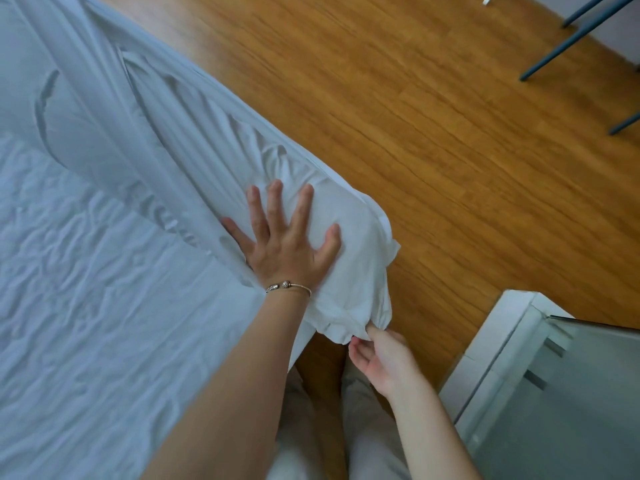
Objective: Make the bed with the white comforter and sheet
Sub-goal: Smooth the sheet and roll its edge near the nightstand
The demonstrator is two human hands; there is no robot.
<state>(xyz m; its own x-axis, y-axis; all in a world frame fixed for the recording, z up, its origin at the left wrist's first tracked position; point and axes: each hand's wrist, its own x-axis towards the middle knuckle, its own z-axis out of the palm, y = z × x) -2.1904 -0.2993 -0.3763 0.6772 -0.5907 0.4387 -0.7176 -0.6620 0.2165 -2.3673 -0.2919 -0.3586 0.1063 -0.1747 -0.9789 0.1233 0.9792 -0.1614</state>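
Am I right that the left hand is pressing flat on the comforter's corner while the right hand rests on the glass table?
Not quite. In the head view the left hand does press flat on the comforter, but the right hand is not on the glass table; it pinches the comforter's hanging edge.

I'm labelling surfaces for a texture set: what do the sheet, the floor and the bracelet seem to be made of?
Sheet: thin woven cloth, probably cotton, matte; fine creases all over.
Floor: wood or wood-look laminate, slight sheen; grain lines and plank seams.
Bracelet: looks like metal, shiny; thin band with two small beads.
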